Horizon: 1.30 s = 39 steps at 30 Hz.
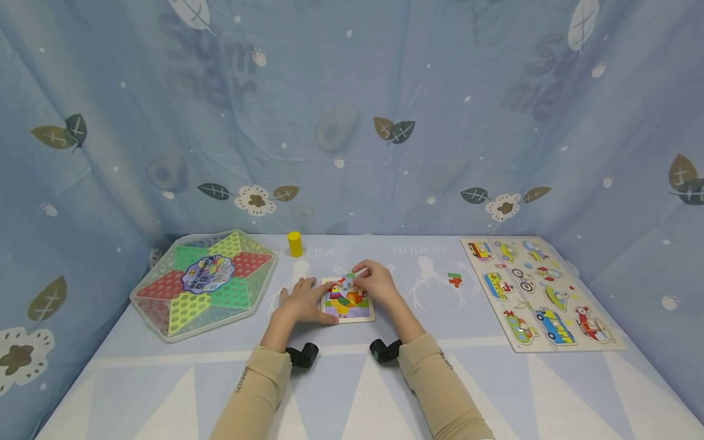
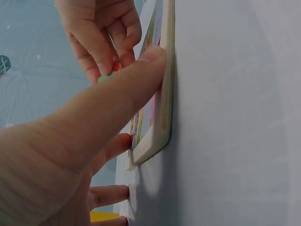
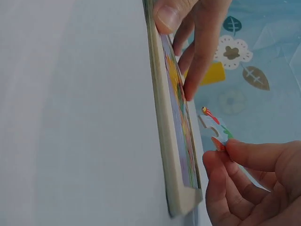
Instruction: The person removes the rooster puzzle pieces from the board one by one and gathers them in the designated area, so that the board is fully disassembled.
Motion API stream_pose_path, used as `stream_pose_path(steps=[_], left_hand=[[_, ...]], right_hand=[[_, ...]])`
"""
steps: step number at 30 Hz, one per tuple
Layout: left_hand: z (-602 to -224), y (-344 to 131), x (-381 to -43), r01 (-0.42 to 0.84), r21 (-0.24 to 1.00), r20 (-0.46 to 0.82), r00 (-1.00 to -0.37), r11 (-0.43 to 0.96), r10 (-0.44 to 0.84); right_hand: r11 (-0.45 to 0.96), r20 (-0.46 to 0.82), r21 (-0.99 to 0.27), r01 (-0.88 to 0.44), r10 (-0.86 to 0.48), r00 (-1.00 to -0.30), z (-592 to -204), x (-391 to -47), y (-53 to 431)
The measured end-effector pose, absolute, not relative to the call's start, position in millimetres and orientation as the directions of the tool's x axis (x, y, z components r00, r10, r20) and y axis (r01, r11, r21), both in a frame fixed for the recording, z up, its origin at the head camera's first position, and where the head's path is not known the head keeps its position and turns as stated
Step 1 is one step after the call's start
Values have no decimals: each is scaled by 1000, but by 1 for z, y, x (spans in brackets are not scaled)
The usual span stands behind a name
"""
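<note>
A small wooden-framed jigsaw puzzle board (image 1: 356, 319) with a colourful rooster picture lies flat on the table. My left hand (image 1: 304, 304) rests at its left side, thumb on the near rim and index fingertip at the left edge, the fingers mostly straight. Between thumb and fingertips, my right hand (image 1: 379, 284) pinches a jigsaw piece (image 3: 217, 123) with pale blue, green and red print. That piece is tilted just above the far right part of the board. Off to the right, another jigsaw piece (image 1: 454, 280), green and red, lies loose on the table.
On the left lies a hexagonal Chinese checkers board (image 1: 220, 299) in a clear case. A yellow cylinder (image 1: 295, 244) stands behind the left hand. A wooden vehicle puzzle board (image 1: 528, 293) lies on the right. A blue patterned curtain (image 1: 341, 122) hangs behind the table.
</note>
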<state>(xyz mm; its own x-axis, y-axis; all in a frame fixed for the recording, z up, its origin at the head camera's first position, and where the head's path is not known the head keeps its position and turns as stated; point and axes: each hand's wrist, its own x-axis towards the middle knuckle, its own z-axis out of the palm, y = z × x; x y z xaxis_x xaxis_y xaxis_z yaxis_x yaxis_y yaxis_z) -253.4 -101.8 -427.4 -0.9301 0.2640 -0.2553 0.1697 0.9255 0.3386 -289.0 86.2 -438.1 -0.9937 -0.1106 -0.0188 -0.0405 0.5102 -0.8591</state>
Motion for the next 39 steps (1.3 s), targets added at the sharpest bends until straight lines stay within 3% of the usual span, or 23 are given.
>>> stream_pose_path(steps=[8, 39], left_hand=[[-428, -103, -253, 176, 353, -251, -929, 919, 274], [-430, -104, -254, 178, 367, -260, -923, 913, 285]], right_hand=[[412, -39, -911, 14, -51, -998, -434, -288, 105], [432, -63, -894, 122, 147, -987, -435, -285, 185]])
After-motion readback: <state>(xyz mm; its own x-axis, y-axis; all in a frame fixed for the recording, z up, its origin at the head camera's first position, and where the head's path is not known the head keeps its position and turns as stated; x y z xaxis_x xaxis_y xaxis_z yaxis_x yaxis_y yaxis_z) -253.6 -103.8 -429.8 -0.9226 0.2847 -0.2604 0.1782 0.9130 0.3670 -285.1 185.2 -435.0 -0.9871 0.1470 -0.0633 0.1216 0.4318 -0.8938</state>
